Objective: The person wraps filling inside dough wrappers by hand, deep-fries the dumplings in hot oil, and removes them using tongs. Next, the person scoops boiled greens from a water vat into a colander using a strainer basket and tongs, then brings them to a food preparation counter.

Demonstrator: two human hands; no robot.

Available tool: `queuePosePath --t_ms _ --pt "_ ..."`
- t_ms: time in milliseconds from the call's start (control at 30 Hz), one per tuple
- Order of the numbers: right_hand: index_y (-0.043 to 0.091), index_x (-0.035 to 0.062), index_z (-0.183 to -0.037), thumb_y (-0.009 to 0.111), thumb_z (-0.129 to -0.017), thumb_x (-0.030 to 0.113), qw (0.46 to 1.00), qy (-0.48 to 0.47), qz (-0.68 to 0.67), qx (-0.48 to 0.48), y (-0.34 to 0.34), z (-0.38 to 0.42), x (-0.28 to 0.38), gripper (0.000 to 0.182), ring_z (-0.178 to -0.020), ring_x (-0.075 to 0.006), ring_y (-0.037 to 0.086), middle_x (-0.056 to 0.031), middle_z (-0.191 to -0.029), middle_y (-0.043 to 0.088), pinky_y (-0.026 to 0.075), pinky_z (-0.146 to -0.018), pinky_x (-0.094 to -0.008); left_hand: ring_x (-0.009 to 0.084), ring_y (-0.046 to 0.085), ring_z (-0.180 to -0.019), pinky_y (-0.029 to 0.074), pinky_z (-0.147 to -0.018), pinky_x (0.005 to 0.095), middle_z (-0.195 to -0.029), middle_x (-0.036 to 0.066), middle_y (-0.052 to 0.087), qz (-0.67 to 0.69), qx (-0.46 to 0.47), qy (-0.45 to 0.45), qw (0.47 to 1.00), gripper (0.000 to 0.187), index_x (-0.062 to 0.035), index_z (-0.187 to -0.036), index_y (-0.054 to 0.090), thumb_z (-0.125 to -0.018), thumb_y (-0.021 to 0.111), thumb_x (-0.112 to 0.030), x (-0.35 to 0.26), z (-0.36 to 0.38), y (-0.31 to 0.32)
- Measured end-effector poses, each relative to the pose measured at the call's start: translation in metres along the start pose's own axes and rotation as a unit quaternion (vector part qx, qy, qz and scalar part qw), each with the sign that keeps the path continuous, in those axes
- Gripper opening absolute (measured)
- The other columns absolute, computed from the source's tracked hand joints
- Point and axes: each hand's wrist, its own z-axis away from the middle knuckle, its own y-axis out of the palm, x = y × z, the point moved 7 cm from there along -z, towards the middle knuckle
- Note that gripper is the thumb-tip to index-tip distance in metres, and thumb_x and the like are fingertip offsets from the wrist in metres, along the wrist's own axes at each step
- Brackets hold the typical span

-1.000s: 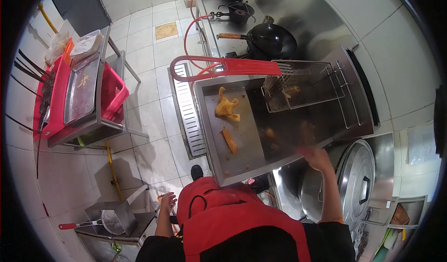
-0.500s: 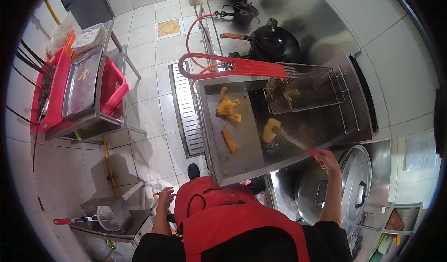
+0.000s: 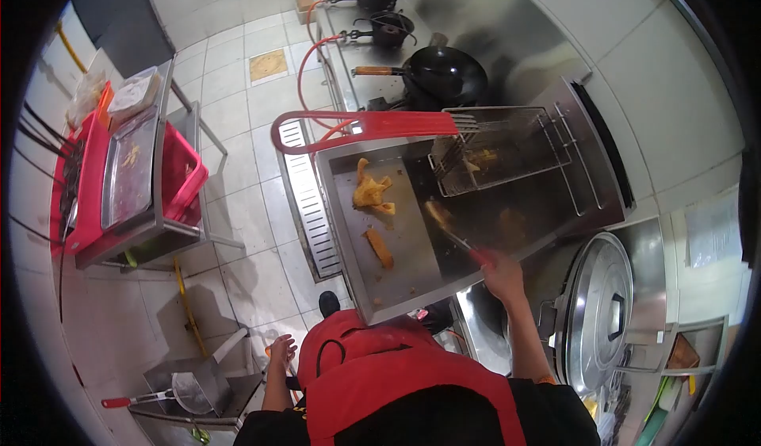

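Observation:
My right hand (image 3: 501,275) is closed round the red handle of a pair of tongs (image 3: 458,241), whose tip reaches into the dark oil of the fryer (image 3: 440,278). At that tip lies a yellowish fried piece (image 3: 436,214), partly hidden. A larger golden fried piece (image 3: 369,191) and a long orange-brown piece (image 3: 379,248) rest on the fryer's metal ledge. The wire basket (image 3: 507,156) with its red handle (image 3: 365,125) sits across the far side, crumbs inside. My left hand (image 3: 282,349) hangs low beside the red apron, fingers apart and holding nothing.
Beyond the fryer stands a black wok (image 3: 445,73) on the stove. A large metal lid (image 3: 600,311) is at the right. A rack with a tray (image 3: 131,164) and pink bins stands at the left, and a red-handled strainer (image 3: 190,393) lies at the lower left.
My right hand has moved left with the tongs, and the yellowish piece has shifted towards the metal ledge and now shows narrower. The whole view has shifted slightly.

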Motion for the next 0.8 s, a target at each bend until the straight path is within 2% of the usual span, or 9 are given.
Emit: queuePosePath --t_ms 100,133,267,333,433,533,667,733,800 --pt "0.057 0.0077 -0.103 0.056 -0.070 0.021 0.998 -0.009 -0.054 -0.022 -0.036 0.007 -0.009 0.035 -0.086 -0.0342 0.057 -0.0172 -0.090 0.060 0.045 -0.076 -0.0398 0.0138 0.054 -0.064 0.039 -0.046 0.0228 -0.098 0.007 0.054 -0.005 0.010 0.010 1.000 0.031 -0.0093 -0.109 0.045 -0.079 0.037 -0.009 -0.008 0.007 0.002" --pt "0.057 0.0075 -0.103 0.057 -0.069 0.019 0.998 0.008 -0.053 -0.037 -0.058 0.013 -0.010 0.036 -0.086 -0.0338 0.057 -0.0165 -0.091 0.060 0.045 -0.076 -0.0392 0.0138 0.054 -0.062 0.039 -0.045 0.0225 -0.096 0.008 0.055 0.070 0.035 0.002 0.997 0.031 -0.0087 -0.109 0.046 -0.080 0.036 -0.010 -0.008 0.008 0.002" --pt "0.057 0.0059 -0.104 0.060 -0.065 0.011 0.999 -0.003 -0.038 -0.027 -0.167 0.050 0.005 0.039 -0.083 -0.0302 0.059 -0.0174 -0.090 0.061 0.045 -0.072 -0.0352 0.0142 0.054 -0.059 0.039 -0.044 0.0218 -0.094 0.009 0.055 0.009 0.005 0.011 1.000 0.031 -0.0071 -0.109 0.047 -0.080 0.035 -0.010 -0.014 0.005 0.001" --pt "0.058 0.0037 -0.103 0.061 -0.060 0.003 0.995 -0.039 -0.015 -0.087 -0.212 0.071 0.006 0.043 -0.075 -0.0266 0.059 -0.0166 -0.084 0.061 0.046 -0.070 -0.0327 0.0147 0.054 -0.060 0.039 -0.043 0.0214 -0.096 0.010 0.055 0.000 0.002 0.011 1.000 0.030 -0.0066 -0.110 0.046 -0.081 0.037 -0.010 -0.024 0.010 0.003" --pt "0.056 0.0041 -0.105 0.060 -0.060 0.000 0.983 -0.067 0.068 -0.157 -0.256 0.089 0.037 0.046 -0.069 -0.0274 0.057 -0.0160 -0.086 0.059 0.045 -0.068 -0.0340 0.0159 0.056 -0.064 0.038 -0.042 0.0222 -0.100 0.011 0.055 -0.015 0.009 0.021 1.000 0.031 -0.0061 -0.111 0.046 -0.080 0.044 -0.010 -0.033 0.004 0.006" --pt "0.056 0.0055 -0.103 0.060 -0.061 0.000 0.972 -0.088 0.129 -0.178 -0.264 0.070 0.059 0.042 -0.071 -0.0286 0.057 -0.0152 -0.083 0.058 0.045 -0.066 -0.0367 0.0171 0.057 -0.065 0.037 -0.042 0.0233 -0.098 0.009 0.056 -0.037 0.017 0.023 0.999 0.032 -0.0085 -0.111 0.047 -0.079 0.047 -0.009 -0.047 0.002 0.012" --pt "0.057 0.0085 -0.100 0.058 -0.063 0.001 0.933 -0.140 0.275 -0.183 -0.234 0.016 0.061 0.038 -0.073 -0.0309 0.055 -0.0115 -0.076 0.053 0.043 -0.064 -0.0415 0.0174 0.057 -0.064 0.038 -0.042 0.0231 -0.088 0.006 0.057 0.022 0.029 0.048 0.998 0.028 -0.0093 -0.107 0.049 -0.079 0.047 -0.009 -0.052 0.007 0.021" --pt "0.057 0.0103 -0.099 0.057 -0.065 0.002 0.931 -0.141 0.305 -0.141 -0.213 -0.013 0.076 0.035 -0.077 -0.0318 0.055 -0.0114 -0.079 0.054 0.043 -0.065 -0.0422 0.0167 0.057 -0.067 0.039 -0.045 0.0219 -0.090 0.006 0.058 0.021 0.019 0.053 0.998 0.025 -0.0107 -0.105 0.051 -0.080 0.048 -0.011 -0.049 0.007 0.019" --pt "0.057 0.0111 -0.099 0.057 -0.066 0.002 0.933 -0.220 0.251 -0.136 -0.192 -0.029 0.092 0.034 -0.079 -0.0319 0.054 -0.0118 -0.083 0.054 0.043 -0.066 -0.0420 0.0158 0.057 -0.072 0.041 -0.049 0.0216 -0.090 0.006 0.059 0.078 0.020 0.056 0.995 0.024 -0.0114 -0.103 0.052 -0.079 0.049 -0.012 -0.042 0.018 0.014"
